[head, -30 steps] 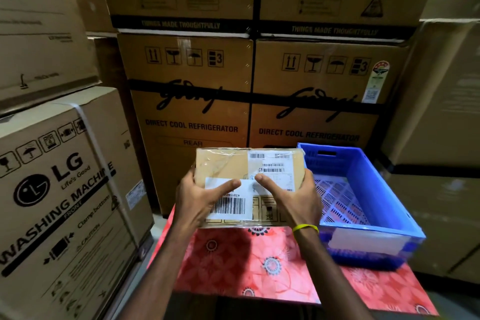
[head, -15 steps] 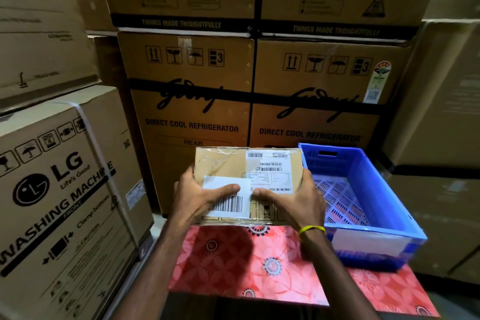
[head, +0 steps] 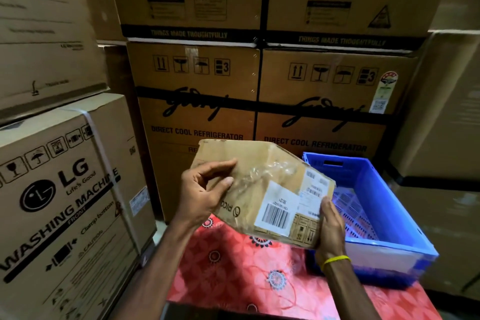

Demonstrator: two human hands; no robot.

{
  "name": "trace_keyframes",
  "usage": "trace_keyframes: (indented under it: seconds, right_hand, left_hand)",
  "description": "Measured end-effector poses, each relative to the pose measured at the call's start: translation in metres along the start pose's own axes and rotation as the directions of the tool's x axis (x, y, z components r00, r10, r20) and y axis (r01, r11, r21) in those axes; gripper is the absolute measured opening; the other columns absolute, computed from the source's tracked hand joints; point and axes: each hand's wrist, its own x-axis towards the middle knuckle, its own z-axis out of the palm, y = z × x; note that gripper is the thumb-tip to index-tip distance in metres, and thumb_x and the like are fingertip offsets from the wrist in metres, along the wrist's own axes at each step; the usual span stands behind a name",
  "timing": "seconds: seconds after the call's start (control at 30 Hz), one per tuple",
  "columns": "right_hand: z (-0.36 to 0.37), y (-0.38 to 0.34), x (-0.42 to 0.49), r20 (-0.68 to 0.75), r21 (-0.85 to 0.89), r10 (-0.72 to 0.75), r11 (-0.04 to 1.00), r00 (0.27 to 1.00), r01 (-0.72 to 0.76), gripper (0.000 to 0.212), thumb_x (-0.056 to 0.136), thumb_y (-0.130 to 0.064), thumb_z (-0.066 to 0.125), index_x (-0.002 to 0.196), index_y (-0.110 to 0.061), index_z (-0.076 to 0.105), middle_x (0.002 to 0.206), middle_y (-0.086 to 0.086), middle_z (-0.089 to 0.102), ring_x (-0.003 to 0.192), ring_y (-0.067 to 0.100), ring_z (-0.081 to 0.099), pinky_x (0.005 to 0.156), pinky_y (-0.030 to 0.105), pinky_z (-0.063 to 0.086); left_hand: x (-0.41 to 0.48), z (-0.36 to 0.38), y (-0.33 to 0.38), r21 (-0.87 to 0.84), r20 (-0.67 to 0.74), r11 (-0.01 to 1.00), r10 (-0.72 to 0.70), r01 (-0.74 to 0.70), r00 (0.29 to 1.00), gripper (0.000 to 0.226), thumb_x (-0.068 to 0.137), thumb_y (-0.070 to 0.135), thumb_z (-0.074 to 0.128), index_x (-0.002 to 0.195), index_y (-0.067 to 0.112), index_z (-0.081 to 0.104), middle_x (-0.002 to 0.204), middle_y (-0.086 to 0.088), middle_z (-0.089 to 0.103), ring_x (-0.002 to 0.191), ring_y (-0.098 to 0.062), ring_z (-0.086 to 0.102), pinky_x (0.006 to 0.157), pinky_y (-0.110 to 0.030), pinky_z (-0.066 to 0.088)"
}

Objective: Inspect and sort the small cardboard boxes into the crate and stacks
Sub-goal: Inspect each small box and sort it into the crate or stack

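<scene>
I hold a small brown cardboard box in the air above a red floral cloth, tilted down to the right. It carries clear tape, a white barcode label and a shipping label. My left hand grips its left side, thumb across the front face. My right hand, with a yellow band at the wrist, holds the lower right corner. A blue plastic crate with a slotted floor stands on the cloth just to the right of the box, with nothing visible inside it.
The red floral cloth covers the low surface in front of me. Large refrigerator cartons are stacked close behind. An LG washing machine carton stands at the left, and more big cartons wall in the right.
The box was upright and square to me with both thumbs on its labels. Now it is turned and tilted down to the right, and my right hand has slid to its lower corner.
</scene>
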Motion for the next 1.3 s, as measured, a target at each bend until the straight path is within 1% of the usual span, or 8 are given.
trace_keyframes:
  seconds: [0.1, 0.23, 0.37, 0.57, 0.77, 0.87, 1.03, 1.3]
  right_hand:
    - [-0.013, 0.005, 0.004, 0.016, 0.078, -0.003, 0.997, 1.0, 0.002, 0.09, 0.058, -0.069, 0.09, 0.12, -0.006, 0.069, 0.12, 0.015, 0.077, 0.095, 0.03, 0.075, 0.086, 0.045, 0.063]
    - [-0.021, 0.005, 0.005, 0.086, 0.104, -0.006, 0.995, 0.996, -0.003, 0.062, 0.069, -0.055, 0.089, 0.108, -0.012, 0.068, 0.098, 0.009, 0.079, 0.079, 0.023, 0.076, 0.069, 0.036, 0.064]
    - [-0.017, 0.006, 0.011, 0.129, 0.106, -0.073, 0.993, 0.989, 0.059, 0.021, 0.091, -0.03, 0.063, 0.101, -0.011, 0.065, 0.091, 0.006, 0.079, 0.073, 0.02, 0.074, 0.063, 0.031, 0.063]
    - [-0.023, 0.013, 0.012, 0.086, 0.146, -0.081, 0.987, 0.993, 0.068, 0.022, 0.109, -0.014, 0.044, 0.097, -0.012, 0.063, 0.082, 0.0, 0.078, 0.066, 0.014, 0.073, 0.058, 0.028, 0.063]
    - [-0.014, 0.022, 0.014, -0.001, 0.218, -0.013, 0.976, 1.0, 0.013, 0.02, 0.105, -0.009, 0.047, 0.104, -0.014, 0.066, 0.087, -0.004, 0.079, 0.074, 0.01, 0.075, 0.066, 0.024, 0.063]
    - [-0.007, 0.019, 0.018, -0.087, 0.063, 0.0, 0.998, 0.996, 0.006, 0.01, 0.096, -0.033, 0.065, 0.099, -0.024, 0.069, 0.096, 0.005, 0.075, 0.085, 0.023, 0.071, 0.078, 0.038, 0.058]
    - [0.016, 0.017, 0.036, -0.131, -0.416, -0.093, 0.909, 0.987, 0.031, 0.026, 0.088, -0.055, 0.06, 0.094, -0.032, 0.071, 0.112, 0.015, 0.072, 0.109, 0.028, 0.064, 0.102, 0.051, 0.052]
    - [0.036, 0.0, -0.007, 0.014, -0.334, 0.077, 0.94, 0.997, -0.068, 0.055, 0.073, -0.072, 0.061, 0.093, -0.022, 0.074, 0.087, 0.002, 0.077, 0.083, 0.026, 0.067, 0.065, 0.033, 0.052]
  left_hand:
    - [0.009, -0.009, -0.002, 0.215, -0.066, 0.971, -0.092, 0.104, 0.994, 0.117, 0.045, 0.062, 0.099, 0.149, 0.031, 0.053, 0.151, 0.005, 0.055, 0.138, -0.018, 0.055, 0.112, -0.043, 0.047]
    - [0.015, -0.023, -0.013, 0.543, 0.069, 0.765, -0.452, 0.347, 0.889, 0.19, 0.005, 0.106, 0.058, 0.163, 0.034, -0.02, 0.173, -0.002, -0.018, 0.161, -0.029, -0.011, 0.126, -0.067, 0.011]
    - [0.009, -0.024, -0.031, 0.445, 0.107, 0.827, -0.43, 0.344, 0.897, 0.175, 0.017, 0.111, 0.049, 0.163, 0.04, -0.015, 0.174, -0.001, -0.021, 0.161, -0.028, -0.008, 0.127, -0.066, 0.011]
    - [0.018, -0.034, -0.043, 0.179, -0.058, 0.942, -0.28, 0.286, 0.958, 0.08, 0.058, 0.083, 0.079, 0.132, 0.06, 0.059, 0.153, 0.006, 0.045, 0.137, -0.016, 0.053, 0.114, -0.052, 0.048]
    - [0.04, -0.05, -0.046, 0.189, -0.14, 0.823, -0.517, 0.536, 0.844, 0.164, 0.025, 0.086, 0.089, 0.162, 0.033, 0.017, 0.153, -0.003, 0.048, 0.136, -0.025, 0.052, 0.112, -0.054, 0.047]
    - [0.041, -0.049, -0.04, 0.079, -0.125, 0.843, -0.52, 0.531, 0.845, 0.14, 0.015, 0.079, 0.092, 0.136, 0.02, 0.049, 0.116, 0.001, 0.07, 0.098, -0.015, 0.071, 0.075, -0.031, 0.063]
    - [0.02, -0.047, -0.062, 0.174, -0.354, 0.803, -0.489, 0.57, 0.797, 0.113, 0.017, 0.085, 0.09, 0.11, 0.036, 0.049, 0.107, 0.005, 0.072, 0.098, -0.02, 0.073, 0.09, -0.048, 0.062]
    - [-0.017, -0.035, -0.048, 0.29, -0.514, 0.779, -0.364, 0.556, 0.777, 0.114, 0.022, 0.092, 0.08, 0.115, 0.033, 0.05, 0.11, 0.002, 0.07, 0.104, -0.026, 0.069, 0.091, -0.049, 0.058]
